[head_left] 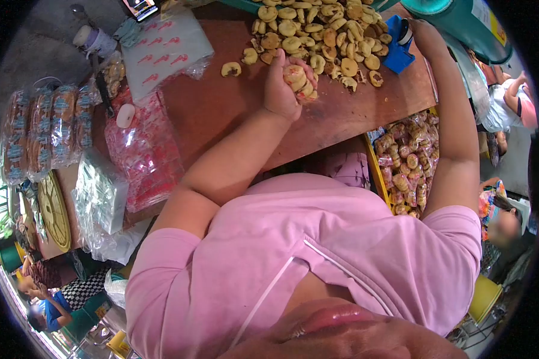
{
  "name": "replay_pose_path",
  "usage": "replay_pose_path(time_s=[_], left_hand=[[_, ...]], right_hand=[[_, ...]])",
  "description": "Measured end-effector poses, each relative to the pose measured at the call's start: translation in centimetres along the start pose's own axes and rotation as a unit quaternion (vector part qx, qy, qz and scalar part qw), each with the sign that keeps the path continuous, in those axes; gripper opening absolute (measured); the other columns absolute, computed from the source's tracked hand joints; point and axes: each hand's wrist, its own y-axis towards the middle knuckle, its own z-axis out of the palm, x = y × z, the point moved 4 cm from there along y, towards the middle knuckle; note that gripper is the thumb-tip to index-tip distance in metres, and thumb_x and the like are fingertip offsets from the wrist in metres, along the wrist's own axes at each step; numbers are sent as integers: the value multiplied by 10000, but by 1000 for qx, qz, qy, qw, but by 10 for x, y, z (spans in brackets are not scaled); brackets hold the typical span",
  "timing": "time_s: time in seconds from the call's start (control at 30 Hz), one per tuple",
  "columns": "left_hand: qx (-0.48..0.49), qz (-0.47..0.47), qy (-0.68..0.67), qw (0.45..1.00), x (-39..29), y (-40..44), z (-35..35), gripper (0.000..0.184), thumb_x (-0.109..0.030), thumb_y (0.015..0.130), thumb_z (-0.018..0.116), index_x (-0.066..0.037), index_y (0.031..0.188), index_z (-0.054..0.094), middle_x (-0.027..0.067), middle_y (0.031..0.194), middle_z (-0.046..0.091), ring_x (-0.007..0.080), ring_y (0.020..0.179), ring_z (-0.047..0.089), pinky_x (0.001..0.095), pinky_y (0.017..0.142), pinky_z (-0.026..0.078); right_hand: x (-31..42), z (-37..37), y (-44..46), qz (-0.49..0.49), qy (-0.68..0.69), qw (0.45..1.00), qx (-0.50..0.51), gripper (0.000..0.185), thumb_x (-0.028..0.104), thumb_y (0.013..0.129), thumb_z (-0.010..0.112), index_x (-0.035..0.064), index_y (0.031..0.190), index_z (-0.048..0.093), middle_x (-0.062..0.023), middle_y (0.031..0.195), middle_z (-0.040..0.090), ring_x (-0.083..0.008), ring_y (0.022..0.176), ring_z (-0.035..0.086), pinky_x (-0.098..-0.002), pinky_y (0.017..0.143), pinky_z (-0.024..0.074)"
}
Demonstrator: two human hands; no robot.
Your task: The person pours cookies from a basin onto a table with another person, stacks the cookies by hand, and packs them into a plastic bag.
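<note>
My left hand [286,90] is closed round a small clear bag of round biscuits [298,81] with red print on it, held just above the brown tabletop [221,125]. Just beyond it lies a heap of loose ring-shaped biscuits [329,36], with a few strays along its near edge. At the right end of the heap sits a blue tape dispenser [399,51]. My right hand [427,37] is against its far right side, fingers bent round the roll and partly hidden.
A yellow crate [374,164] of filled biscuit packs stands below the table on the right. Printed plastic bags [144,149], a white mouse-shaped object [126,115] and wrapped stacks [40,131] lie left. A green container [467,24] stands at upper right. Other people are farther off at both sides.
</note>
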Motion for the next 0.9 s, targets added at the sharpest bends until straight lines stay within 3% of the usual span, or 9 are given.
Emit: replay_pose_path(time_s=[0.3, 0.9], left_hand=[[8, 14, -2, 1000, 2, 1, 0, 549, -532, 1014, 415, -66, 759, 550, 95, 669, 579, 234, 613, 582, 342, 601, 491], [9, 19, 60, 998, 3, 1, -4, 552, -600, 968, 412, -103, 780, 562, 81, 671, 572, 246, 593, 585, 325, 497, 440]], right_hand=[[-6, 8, -1, -15, -41, 999, -32, 264, 90, 945, 508, 32, 1133, 683, -242, 1046, 685, -398, 1001, 655, -457, 856, 521], [-5, 8, -1, -9, -29, 998, -47, 262, 142, 972, 498, 26, 1100, 694, -244, 990, 679, -407, 950, 653, -470, 841, 512]])
